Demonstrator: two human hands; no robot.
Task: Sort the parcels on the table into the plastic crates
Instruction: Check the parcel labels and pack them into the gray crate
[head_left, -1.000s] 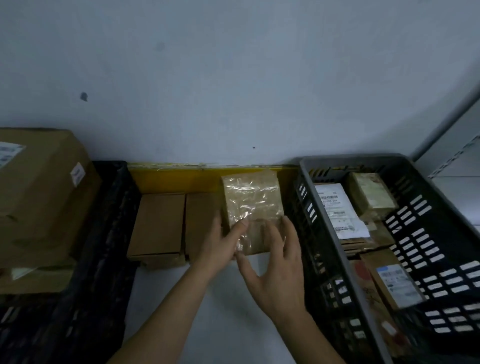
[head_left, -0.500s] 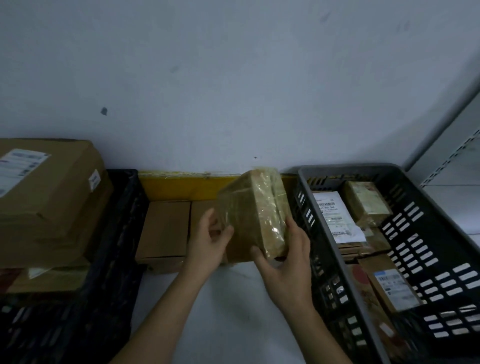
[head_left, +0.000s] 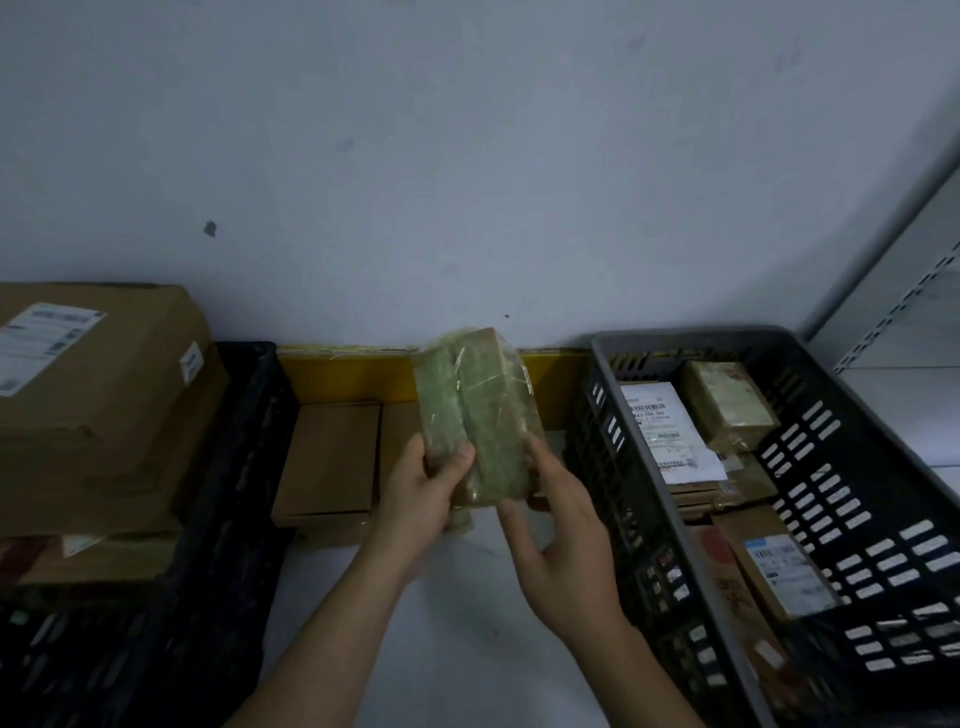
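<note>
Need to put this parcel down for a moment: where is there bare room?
The white table is bare in front of the brown boxes, between the black crate and the grey crate; your arms cross it. Both crates are crowded.

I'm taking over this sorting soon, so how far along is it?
Done: several labelled parcels lie in the grey crate, and large boxes fill the black crate. In hand: the left hand and right hand hold a plastic-wrapped parcel above the table. Left: two brown boxes by the wall.
</note>
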